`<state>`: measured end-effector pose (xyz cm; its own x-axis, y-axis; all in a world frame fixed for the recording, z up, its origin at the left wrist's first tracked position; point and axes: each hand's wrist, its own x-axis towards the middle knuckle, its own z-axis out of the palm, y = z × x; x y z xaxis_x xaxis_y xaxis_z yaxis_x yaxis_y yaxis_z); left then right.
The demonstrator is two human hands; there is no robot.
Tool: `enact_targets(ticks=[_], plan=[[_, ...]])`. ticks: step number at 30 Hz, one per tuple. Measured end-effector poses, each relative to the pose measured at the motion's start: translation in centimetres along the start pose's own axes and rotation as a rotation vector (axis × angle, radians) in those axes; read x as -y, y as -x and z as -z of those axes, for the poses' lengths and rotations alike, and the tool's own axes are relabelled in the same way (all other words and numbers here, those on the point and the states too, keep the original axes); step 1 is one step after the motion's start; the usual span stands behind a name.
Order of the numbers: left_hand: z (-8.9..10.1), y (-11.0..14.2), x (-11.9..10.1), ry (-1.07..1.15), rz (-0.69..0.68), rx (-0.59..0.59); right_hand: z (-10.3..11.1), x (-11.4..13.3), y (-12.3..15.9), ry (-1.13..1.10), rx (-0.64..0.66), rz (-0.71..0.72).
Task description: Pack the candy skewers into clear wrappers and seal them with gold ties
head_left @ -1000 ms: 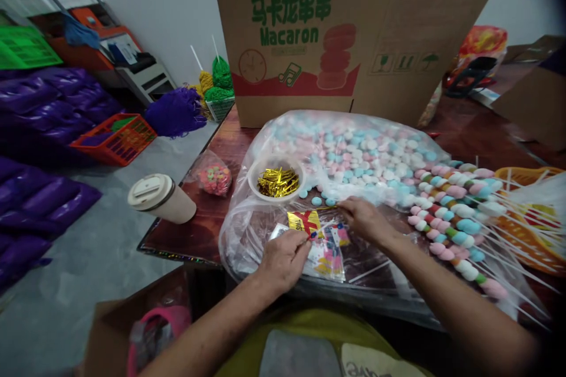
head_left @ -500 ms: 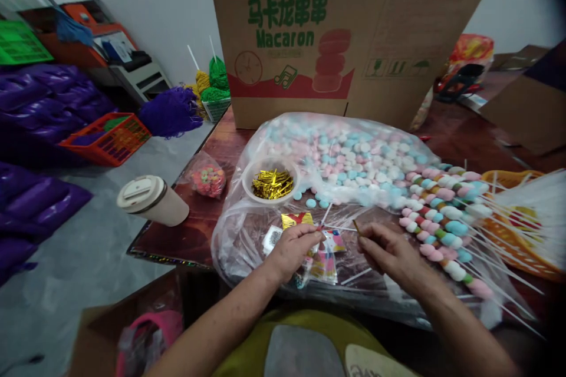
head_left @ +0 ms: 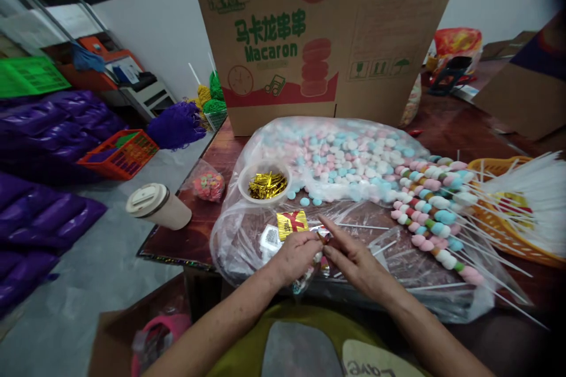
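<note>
My left hand is closed around the gathered neck of a small clear bag, whose lower part shows beneath the fingers. My right hand meets it, its index finger stretched out and its thumb at the bag's neck. Between the fingertips a short gold twist tie is partly visible. Just beyond the left hand lie a gold packet marked "TWIST" and a white label with a printed code. A white stick passes behind the right fingers.
A white bowl of gold twist ties stands ahead, beside a big plastic bag of pastel candies. Candy skewers and an orange basket are right. A lidded cup stands at the left edge. A large carton rises behind.
My right hand has moved left with the gold twist tie, bringing it to the bag's neck at my left hand. My left hand keeps its hold. The view has shifted slightly.
</note>
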<state>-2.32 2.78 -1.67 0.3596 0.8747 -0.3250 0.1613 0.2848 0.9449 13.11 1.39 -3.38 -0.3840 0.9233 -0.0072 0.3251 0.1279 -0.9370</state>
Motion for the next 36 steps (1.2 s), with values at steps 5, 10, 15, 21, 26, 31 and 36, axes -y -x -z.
enact_targets(ticks=[5, 10, 15, 21, 26, 31, 36], plan=[[0.6, 1.0, 0.6, -0.129, -0.082, 0.129, 0.2, 0.1, 0.2, 0.112, 0.022, -0.051], [-0.1, 0.9, 1.6, 0.033, -0.042, 0.026, -1.5, 0.1, -0.1, 0.289, -0.101, -0.009], [0.1, 1.1, 0.9, 0.227, -0.126, -0.036, -2.6, 0.3, -0.1, -0.036, -0.351, -0.033], [1.5, 1.3, 1.0, 0.56, 0.186, 0.265, 0.6, 2.3, 0.4, 0.13, 0.09, 0.172], [1.5, 1.3, 1.1, 0.769, 0.214, 0.449, 0.9, 2.8, 0.1, -0.078, 0.259, 0.171], [0.2, 0.9, 0.6, 0.839, 0.152, 0.062, -1.2, 1.5, 0.0, 0.089, -0.122, 0.107], [-1.2, 0.7, 0.1, 0.545, -0.015, -0.241, 0.8, 2.2, -0.3, 0.782, -0.241, 0.356]])
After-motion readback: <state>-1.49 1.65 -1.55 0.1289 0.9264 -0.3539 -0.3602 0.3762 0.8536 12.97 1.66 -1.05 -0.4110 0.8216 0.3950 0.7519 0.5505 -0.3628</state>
